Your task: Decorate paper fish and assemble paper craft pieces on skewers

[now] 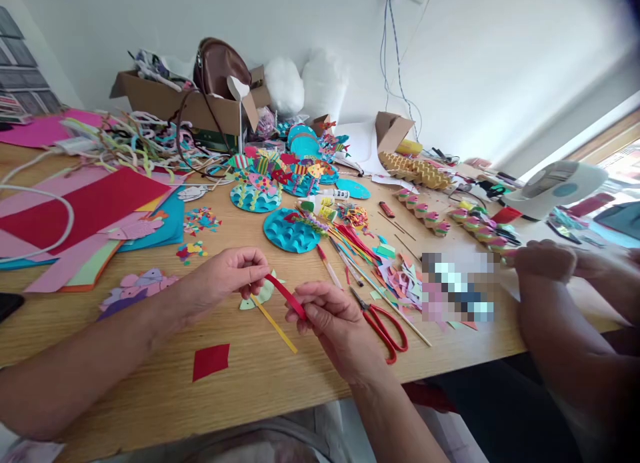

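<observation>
A narrow red paper strip (285, 295) is stretched between my two hands above the table. My left hand (240, 273) pinches its upper left end, and my right hand (330, 319) grips its lower right end. Beneath the strip lie a yellow paper strip (276, 326) and a pale green paper piece (265, 293), partly hidden by my left hand. A red paper rectangle (211, 362) rests nearer the table's front edge. Red-handled scissors (383, 326) lie just right of my right hand.
Another person's hands (547, 263) are at the right. Blue round paper pieces (291, 230) stand behind my hands, with paper scraps (403, 279) to their right. Coloured sheets (85, 213) cover the left side. A wooden stick (400, 315) lies beyond the scissors.
</observation>
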`<action>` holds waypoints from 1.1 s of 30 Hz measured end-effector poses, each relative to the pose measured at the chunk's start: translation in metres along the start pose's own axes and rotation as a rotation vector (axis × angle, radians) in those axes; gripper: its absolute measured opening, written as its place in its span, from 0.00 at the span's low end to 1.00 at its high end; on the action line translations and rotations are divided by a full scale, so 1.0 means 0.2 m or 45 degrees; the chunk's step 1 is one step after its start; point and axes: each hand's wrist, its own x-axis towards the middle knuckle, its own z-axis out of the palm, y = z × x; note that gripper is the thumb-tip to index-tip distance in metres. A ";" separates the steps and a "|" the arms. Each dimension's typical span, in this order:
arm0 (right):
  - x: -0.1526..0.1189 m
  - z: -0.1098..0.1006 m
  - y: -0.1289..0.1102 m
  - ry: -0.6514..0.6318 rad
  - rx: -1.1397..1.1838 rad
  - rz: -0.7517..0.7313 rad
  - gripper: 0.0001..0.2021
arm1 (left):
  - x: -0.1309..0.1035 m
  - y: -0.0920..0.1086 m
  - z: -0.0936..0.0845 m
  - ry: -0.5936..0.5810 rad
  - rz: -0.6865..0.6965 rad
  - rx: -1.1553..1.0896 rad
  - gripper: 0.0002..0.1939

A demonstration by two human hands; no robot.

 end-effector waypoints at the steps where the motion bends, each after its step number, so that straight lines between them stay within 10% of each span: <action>1: 0.00 0.00 0.00 -0.020 0.002 -0.015 0.07 | 0.00 0.00 0.01 -0.026 -0.017 -0.032 0.14; 10: 0.03 0.02 -0.04 -0.073 -0.159 -0.140 0.09 | -0.01 0.03 0.10 -0.117 -0.121 -0.154 0.17; 20: 0.05 0.07 -0.09 0.026 -1.053 -0.613 0.03 | -0.03 0.02 0.15 -0.263 -0.105 -0.282 0.16; 33: 0.09 0.02 -0.07 0.157 -1.036 0.105 0.05 | -0.04 0.02 0.01 -0.048 0.051 0.081 0.13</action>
